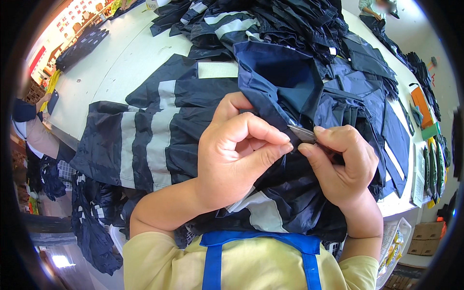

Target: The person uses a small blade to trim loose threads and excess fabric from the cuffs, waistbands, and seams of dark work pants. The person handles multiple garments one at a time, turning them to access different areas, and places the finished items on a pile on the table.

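Head view: left hand [237,154] pinches dark navy waterproof fabric [285,82]; right hand [340,164] grips small metal snips [302,134] at its fingertips, trimming apparently underway.

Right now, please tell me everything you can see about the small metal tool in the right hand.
The small metal tool is thin, grey and shiny, tapering to a point toward the left. Only its front part shows; the rest is hidden in the right hand, pinched between thumb and forefinger. Its tip meets the dark navy garment beside the left hand fingertips.

Head-worn fisheye, looking down, close over worktable [121,58]
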Available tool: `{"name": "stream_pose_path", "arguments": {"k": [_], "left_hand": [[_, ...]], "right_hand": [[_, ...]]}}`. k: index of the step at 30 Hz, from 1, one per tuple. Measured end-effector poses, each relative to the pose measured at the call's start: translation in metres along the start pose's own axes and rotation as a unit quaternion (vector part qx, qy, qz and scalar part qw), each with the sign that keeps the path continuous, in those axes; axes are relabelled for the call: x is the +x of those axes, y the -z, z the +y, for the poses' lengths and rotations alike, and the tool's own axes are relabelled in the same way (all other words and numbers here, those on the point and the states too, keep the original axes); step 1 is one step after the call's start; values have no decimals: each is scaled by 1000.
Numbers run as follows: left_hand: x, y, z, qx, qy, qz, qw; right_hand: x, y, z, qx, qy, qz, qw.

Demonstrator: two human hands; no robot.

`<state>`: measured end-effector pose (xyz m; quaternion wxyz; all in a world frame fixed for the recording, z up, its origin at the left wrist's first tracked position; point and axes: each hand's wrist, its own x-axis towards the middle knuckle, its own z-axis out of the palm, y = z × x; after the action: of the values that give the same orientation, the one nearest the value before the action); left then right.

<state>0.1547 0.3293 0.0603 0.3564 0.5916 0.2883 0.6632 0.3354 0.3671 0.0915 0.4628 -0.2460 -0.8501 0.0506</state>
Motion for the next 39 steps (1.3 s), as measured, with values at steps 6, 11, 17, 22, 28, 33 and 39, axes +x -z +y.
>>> {"name": "stream_pose_path", "arguments": {"k": [6,11,17,22,28,33,39], "left_hand": [[-1,5,0,-1,-21,1,1000],[-6,28,7,-20,-28,10,999],[-22,144,76,448,90,175,872],[-44,265,117,828,94,108,542],[97,116,43,364,69,-12,929],[158,77,-71,223,376,-92,895],[180,65,-167,20,468,-7,883]], "right_hand": [[-1,11,3,123,-117,35,985],[24,31,26,186,-219,31,957],[61,60,107,59,-297,-40,952],[64,26,136,77,-298,-182,934],[54,-47,145,158,-307,-385,856],[27,-58,95,42,94,-310,945],[7,-36,47,201,207,-399,870]]}}
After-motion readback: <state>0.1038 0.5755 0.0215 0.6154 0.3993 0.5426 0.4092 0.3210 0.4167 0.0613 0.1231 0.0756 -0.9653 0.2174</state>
